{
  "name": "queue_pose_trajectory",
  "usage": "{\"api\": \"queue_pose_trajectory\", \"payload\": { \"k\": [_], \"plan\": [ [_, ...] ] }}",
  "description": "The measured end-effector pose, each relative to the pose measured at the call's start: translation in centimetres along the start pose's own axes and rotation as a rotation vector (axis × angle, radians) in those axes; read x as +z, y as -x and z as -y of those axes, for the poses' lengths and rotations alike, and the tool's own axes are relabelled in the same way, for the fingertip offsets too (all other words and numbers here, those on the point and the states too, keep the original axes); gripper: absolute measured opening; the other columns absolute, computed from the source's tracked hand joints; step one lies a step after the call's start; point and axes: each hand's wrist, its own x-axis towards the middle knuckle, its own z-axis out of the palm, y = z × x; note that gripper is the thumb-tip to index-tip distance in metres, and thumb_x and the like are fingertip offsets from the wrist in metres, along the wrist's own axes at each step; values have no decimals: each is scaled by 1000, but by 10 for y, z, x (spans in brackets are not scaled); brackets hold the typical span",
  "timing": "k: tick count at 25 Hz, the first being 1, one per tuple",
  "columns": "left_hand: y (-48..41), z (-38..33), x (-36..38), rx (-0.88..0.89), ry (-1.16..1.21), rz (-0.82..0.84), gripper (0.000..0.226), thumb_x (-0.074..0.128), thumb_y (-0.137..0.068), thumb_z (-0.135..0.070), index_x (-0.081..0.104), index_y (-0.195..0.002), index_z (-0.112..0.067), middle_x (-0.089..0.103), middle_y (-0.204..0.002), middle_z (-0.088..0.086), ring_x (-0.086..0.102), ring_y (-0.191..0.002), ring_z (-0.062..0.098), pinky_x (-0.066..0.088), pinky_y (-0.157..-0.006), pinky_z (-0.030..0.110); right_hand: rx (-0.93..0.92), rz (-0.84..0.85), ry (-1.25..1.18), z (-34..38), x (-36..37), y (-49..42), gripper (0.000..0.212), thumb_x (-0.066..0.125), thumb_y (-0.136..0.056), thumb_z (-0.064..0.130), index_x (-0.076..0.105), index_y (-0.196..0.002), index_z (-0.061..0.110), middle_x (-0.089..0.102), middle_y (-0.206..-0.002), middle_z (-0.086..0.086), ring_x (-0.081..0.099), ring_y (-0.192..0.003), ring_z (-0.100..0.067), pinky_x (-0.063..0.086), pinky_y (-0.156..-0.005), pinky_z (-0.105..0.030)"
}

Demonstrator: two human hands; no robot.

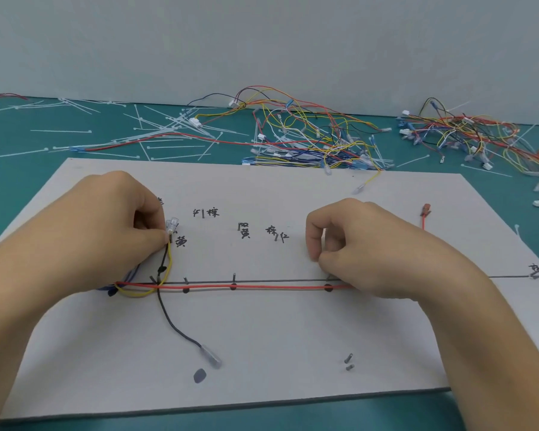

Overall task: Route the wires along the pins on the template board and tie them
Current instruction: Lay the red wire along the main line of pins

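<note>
A flat board [262, 337] looks like pale grey card, matt and smooth, with handwriting in dull black marker. The short pins [234, 276] standing in it are dull grey metal. A red wire [262, 286], a yellow wire [169, 265] and a black wire [171, 321] each have a smooth plastic coating with a faint sheen. A small connector [172, 227] is clear, glossy plastic, as is a sleeve [211, 359] on the black wire. The table [44, 169] has a smooth, matt teal covering. Cable ties [156, 135] are whitish, translucent plastic. Heaped loose wires [318, 135] are coated in shiny coloured plastic. The wall [262, 42] is pale and matt.
</note>
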Motion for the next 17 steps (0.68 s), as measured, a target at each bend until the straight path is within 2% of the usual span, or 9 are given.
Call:
{"api": "queue_pose_trajectory", "payload": {
  "k": [2, 4, 7, 10, 11, 13, 15, 17],
  "plan": [
    [-1, -4, 3, -30, -12, -31, 24, 79, -72, -14, 70, -60, -33, 62, -51, -24, 57, -42, 7, 45, -48, 21, -12, 8, -10, 0, -1, -1, 25, 54, -79, 9, 65, -79, 32, 68, -65, 10, 57, -54, -1, 43, -49, -24],
    [1, -9, 3, -50, -2, -48, 29, 78, -73, -11, 67, -51, -25, 62, -53, -24, 58, -46, 9, 41, -48, 20, -18, 26, -11, 0, -3, -1, 26, 55, -79, 9, 65, -79, 33, 68, -65, 9, 56, -52, -2, 45, -50, -24],
    [2, -22, 5, -64, 65, -58, 26, 73, -76, -11, 67, -54, -21, 62, -48, -6, 59, -51, 12, 43, -49, 22, 6, 48, 17, -8, -9, -1, 26, 56, -80, 9, 65, -79, 34, 69, -63, 7, 56, -48, -2, 43, -47, -19],
    [6, -46, 16, -18, 106, -90, 18, 67, -78, -11, 68, -61, -16, 64, -58, -2, 60, -63, 19, 46, -55, 28, 53, 83, 30, -24, -22, 2, 28, 60, -81, 7, 67, -76, 33, 69, -60, 6, 53, -43, -2, 36, -40, -12],
    [6, -53, 21, 9, 106, -90, 16, 65, -79, -12, 67, -64, -15, 64, -62, 1, 60, -68, 24, 48, -58, 32, 67, 97, 21, -30, -27, 4, 27, 62, -81, 6, 68, -76, 32, 69, -60, 5, 52, -42, -3, 36, -40, -12],
    [5, -60, 26, 71, 84, -76, 14, 62, -83, -13, 66, -69, -13, 63, -69, 3, 58, -75, 29, 50, -65, 38, 87, 122, -14, -39, -34, 6, 26, 66, -83, 4, 70, -78, 30, 69, -61, -1, 53, -45, -8, 43, -47, -21],
    [3, -59, 27, 98, 93, -41, 15, 63, -87, -15, 69, -73, -16, 62, -70, -2, 59, -76, 22, 50, -65, 35, 122, 109, -60, -44, -36, 5, 22, 69, -85, 8, 72, -79, 29, 69, -61, -5, 54, -47, -13, 47, -53, -28],
    [3, -53, 19, 55, 169, 0, 15, 68, -87, -22, 71, -73, -22, 63, -66, -8, 59, -67, 4, 44, -54, 19, 172, 19, -115, -46, -35, 2, 9, 72, -86, 24, 73, -81, 31, 71, -61, -4, 54, -46, -14, 49, -56, -30]
  ]
}}
